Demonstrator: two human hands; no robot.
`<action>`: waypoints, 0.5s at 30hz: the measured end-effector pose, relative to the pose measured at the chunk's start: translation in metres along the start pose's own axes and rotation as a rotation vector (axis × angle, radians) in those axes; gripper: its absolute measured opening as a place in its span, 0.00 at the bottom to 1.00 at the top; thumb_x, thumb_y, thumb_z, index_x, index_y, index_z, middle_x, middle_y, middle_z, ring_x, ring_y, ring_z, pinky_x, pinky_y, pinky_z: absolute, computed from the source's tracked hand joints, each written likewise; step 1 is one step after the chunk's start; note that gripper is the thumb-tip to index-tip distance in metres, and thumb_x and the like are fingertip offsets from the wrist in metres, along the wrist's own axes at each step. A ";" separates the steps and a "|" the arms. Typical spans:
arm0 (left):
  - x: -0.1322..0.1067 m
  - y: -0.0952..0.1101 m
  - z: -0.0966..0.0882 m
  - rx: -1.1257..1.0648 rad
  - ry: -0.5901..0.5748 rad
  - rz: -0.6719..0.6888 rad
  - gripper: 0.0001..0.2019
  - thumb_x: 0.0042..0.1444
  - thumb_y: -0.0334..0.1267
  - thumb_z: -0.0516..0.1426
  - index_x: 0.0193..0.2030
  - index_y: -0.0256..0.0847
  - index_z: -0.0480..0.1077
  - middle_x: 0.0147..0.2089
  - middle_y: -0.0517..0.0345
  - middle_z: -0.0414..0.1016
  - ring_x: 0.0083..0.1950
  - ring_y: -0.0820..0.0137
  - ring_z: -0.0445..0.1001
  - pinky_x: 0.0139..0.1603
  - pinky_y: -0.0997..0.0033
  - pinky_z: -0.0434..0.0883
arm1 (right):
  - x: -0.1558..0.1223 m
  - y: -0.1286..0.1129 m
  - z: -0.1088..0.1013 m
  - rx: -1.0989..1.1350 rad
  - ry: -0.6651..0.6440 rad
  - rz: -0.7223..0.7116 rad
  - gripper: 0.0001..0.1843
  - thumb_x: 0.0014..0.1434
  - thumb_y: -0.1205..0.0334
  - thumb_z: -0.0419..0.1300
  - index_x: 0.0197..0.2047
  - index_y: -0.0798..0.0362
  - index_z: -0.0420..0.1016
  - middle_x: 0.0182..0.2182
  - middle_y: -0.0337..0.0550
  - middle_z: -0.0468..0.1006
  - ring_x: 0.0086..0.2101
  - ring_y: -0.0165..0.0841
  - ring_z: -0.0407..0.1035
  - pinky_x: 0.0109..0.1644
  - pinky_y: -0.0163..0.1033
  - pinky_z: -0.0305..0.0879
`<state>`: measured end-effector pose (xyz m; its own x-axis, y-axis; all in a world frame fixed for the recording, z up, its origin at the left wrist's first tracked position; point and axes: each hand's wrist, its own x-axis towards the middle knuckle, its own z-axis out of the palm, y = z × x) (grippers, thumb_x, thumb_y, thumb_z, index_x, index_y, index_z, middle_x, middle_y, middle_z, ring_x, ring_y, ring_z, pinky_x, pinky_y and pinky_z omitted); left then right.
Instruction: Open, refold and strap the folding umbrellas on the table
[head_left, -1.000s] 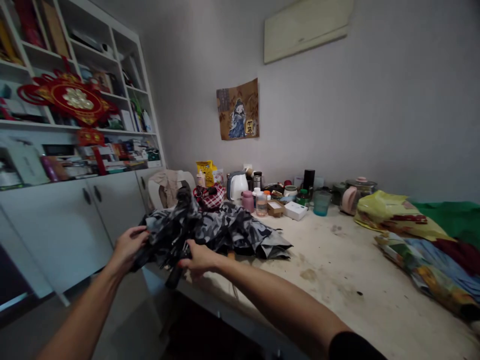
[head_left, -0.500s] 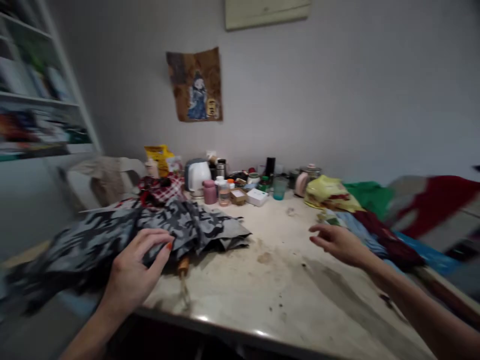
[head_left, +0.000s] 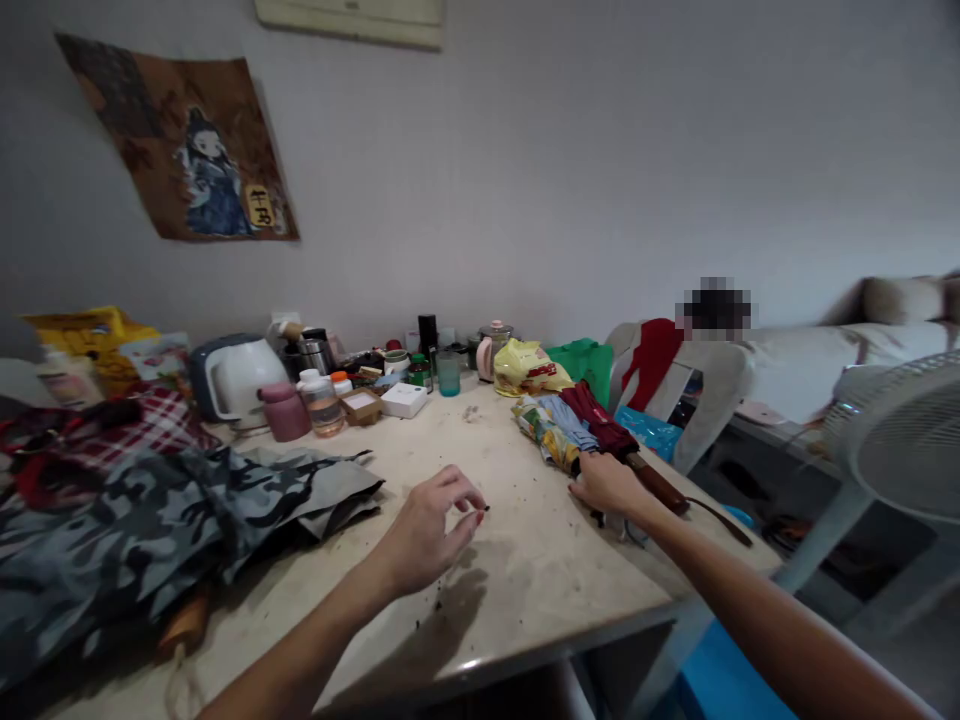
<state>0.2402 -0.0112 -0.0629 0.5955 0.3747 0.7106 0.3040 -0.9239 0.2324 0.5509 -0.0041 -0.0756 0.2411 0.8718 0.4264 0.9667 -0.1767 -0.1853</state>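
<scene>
My right hand (head_left: 609,485) is closed over the near end of a folded maroon umbrella (head_left: 600,420), just where its brown wooden handle (head_left: 656,483) begins. Beside it lie a blue folded umbrella (head_left: 566,418) and a yellow patterned one (head_left: 541,432). My left hand (head_left: 429,530) hovers over the bare middle of the table (head_left: 525,570) with its fingers loosely curled and nothing in them. A grey camouflage umbrella (head_left: 157,520) lies loosely bundled at the left, apart from both hands.
Along the wall stand a white kettle (head_left: 232,375), a pink jar (head_left: 285,412), bottles, small boxes and a teal cup (head_left: 448,375). A yellow bag (head_left: 525,368) and green cloth lie behind the umbrellas. A chair with clothes (head_left: 675,385) and a white fan (head_left: 900,440) stand at the right.
The view has swung right. My left hand has come off the camouflage umbrella and moved to the table's middle. My right hand has reached across and closed on the maroon umbrella.
</scene>
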 end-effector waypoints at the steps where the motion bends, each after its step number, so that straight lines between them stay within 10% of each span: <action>1: 0.007 -0.003 0.005 -0.035 -0.022 -0.020 0.05 0.54 0.32 0.56 0.33 0.39 0.74 0.37 0.52 0.74 0.36 0.69 0.74 0.40 0.70 0.69 | 0.003 -0.003 0.000 0.049 -0.014 0.022 0.17 0.51 0.62 0.63 0.44 0.62 0.74 0.47 0.69 0.75 0.51 0.56 0.69 0.52 0.53 0.63; 8: 0.030 -0.038 0.026 -0.483 -0.076 -0.371 0.04 0.45 0.34 0.60 0.29 0.38 0.75 0.28 0.56 0.74 0.29 0.71 0.70 0.31 0.72 0.65 | 0.024 -0.019 0.002 0.546 -0.126 0.058 0.07 0.50 0.59 0.58 0.29 0.54 0.67 0.32 0.54 0.78 0.39 0.45 0.75 0.40 0.46 0.70; 15: 0.029 -0.079 0.026 -0.913 0.362 -0.650 0.27 0.40 0.54 0.67 0.39 0.34 0.72 0.34 0.52 0.76 0.29 0.75 0.71 0.33 0.73 0.68 | 0.012 -0.067 -0.005 1.377 -0.334 -0.225 0.21 0.46 0.57 0.55 0.45 0.54 0.64 0.37 0.50 0.76 0.31 0.37 0.76 0.27 0.36 0.67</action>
<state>0.2525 0.0744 -0.0778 0.2343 0.8879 0.3959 -0.2599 -0.3352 0.9056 0.4894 0.0157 -0.0533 -0.1210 0.9198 0.3731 0.0831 0.3840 -0.9196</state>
